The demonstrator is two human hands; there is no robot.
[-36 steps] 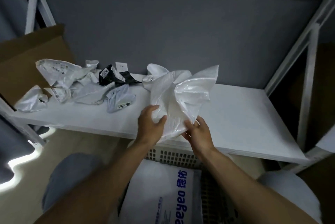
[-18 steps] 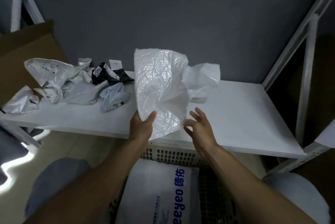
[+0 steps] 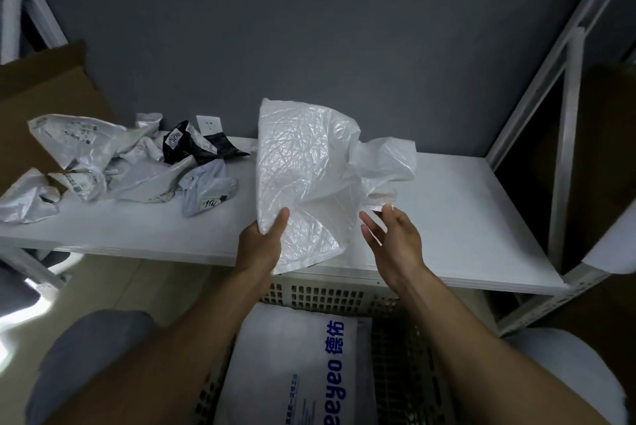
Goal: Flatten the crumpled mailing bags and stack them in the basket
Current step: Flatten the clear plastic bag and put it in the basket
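Observation:
My left hand [image 3: 262,245] pinches the lower left corner of a wrinkled white mailing bag [image 3: 306,173], which stands upright above the shelf's front edge. The bag's right part is still bunched and droops toward my right hand [image 3: 392,239], whose fingers are spread just beside it, holding nothing. Below me sits a white perforated basket [image 3: 330,297] with a flat white bag printed in blue [image 3: 296,366] lying in it. A heap of crumpled bags [image 3: 113,163], white, grey and one black, lies on the shelf's left part.
The white shelf board [image 3: 457,214] runs left to right before a grey wall. White metal uprights [image 3: 564,156] stand at the right. A brown cardboard box [image 3: 44,98] leans at the left. A wall socket [image 3: 209,123] shows behind the heap.
The bag has been opened from a crumpled wad into a mostly spread sheet. My right hand let go of it and now hovers open beside it; my left hand keeps its hold.

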